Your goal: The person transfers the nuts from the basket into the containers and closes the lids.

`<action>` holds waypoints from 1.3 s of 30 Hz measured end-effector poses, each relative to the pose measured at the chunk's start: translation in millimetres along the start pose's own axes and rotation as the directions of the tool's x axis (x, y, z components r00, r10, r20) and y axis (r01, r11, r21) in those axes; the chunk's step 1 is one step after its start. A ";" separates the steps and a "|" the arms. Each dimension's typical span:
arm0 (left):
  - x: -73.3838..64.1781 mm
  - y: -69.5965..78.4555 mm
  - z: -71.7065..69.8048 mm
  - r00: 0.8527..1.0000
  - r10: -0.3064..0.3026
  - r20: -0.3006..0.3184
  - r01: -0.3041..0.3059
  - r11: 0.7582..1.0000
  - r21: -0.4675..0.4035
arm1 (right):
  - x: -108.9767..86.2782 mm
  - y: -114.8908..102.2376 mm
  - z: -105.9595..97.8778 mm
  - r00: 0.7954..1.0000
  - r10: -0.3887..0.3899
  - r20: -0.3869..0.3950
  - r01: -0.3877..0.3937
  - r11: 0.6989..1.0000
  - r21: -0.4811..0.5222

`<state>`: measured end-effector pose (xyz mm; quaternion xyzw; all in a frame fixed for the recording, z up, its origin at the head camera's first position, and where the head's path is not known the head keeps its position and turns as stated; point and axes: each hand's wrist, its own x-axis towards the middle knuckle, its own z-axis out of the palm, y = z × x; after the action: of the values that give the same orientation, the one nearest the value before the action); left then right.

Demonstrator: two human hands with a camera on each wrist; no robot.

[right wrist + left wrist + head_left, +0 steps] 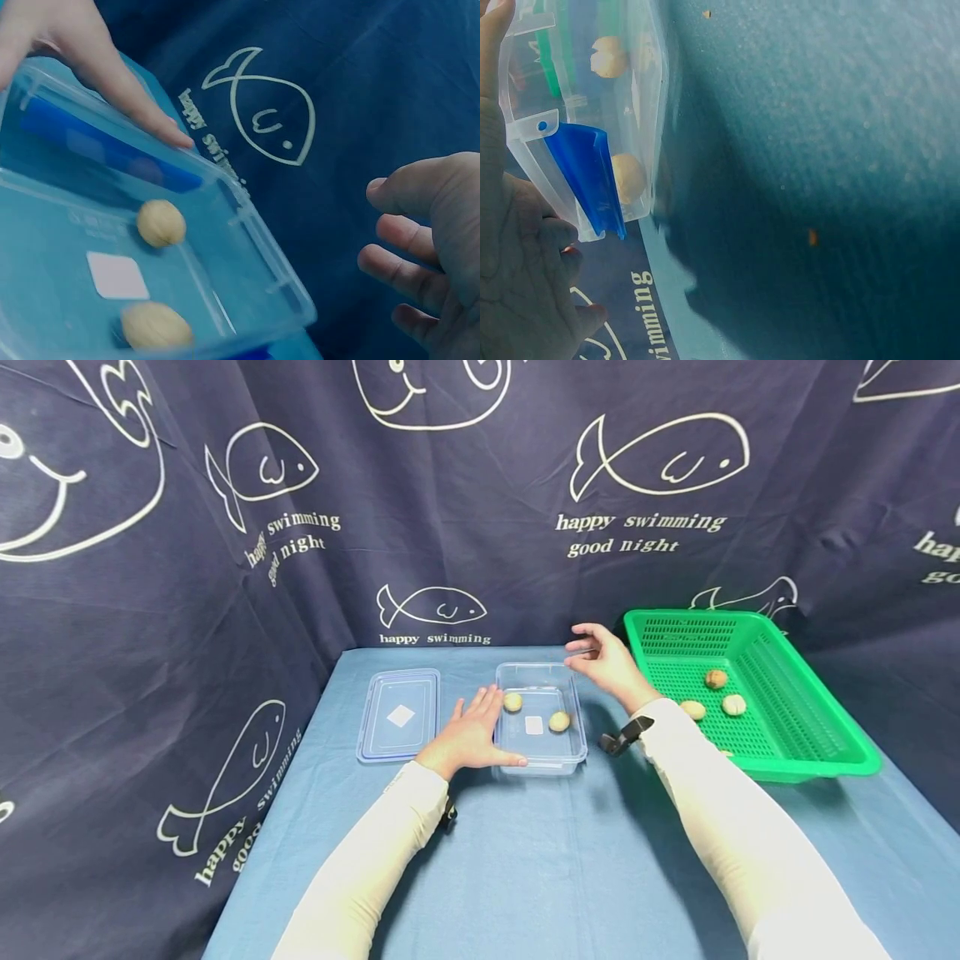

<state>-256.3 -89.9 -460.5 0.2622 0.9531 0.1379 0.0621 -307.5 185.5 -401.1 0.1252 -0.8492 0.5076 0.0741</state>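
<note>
A clear plastic container (547,767) stands on the table with two walnuts inside, one at the left (512,702) and one at the right (559,721). My left hand (471,737) rests against its left side, fingers straight along the rim and thumb spread toward the front corner. In the left wrist view, a blue clip (585,172) hangs on the container's side near that palm. My right hand (606,667) hovers by the back right corner of the container, apart from it. Its fingers (409,274) are loosely bent with nothing between them.
Left of the container lies its clear lid (375,735) with a blue edge. A green basket (825,718) holding several walnuts (716,679) stands at the right. Behind the blue table (480,877) hangs a dark curtain (480,510) with fish drawings.
</note>
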 end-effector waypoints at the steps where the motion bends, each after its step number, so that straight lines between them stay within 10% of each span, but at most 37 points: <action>1: -0.4 0.2 -0.2 1.000 0.002 0.000 -0.002 1.000 -0.001 | -0.5 0.8 -4.2 1.000 0.001 -0.005 -0.001 1.000 0.002; 39: -2.2 -3.4 3.8 1.000 0.007 -0.012 -0.008 0.999 -0.033 | -24.4 85.5 -147.4 0.964 0.204 -0.173 -0.204 0.979 0.019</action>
<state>-255.4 -92.9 -465.0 0.2637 0.9500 0.1556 0.0603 -308.9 357.5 -409.6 -0.0076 -0.8475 0.5221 0.0952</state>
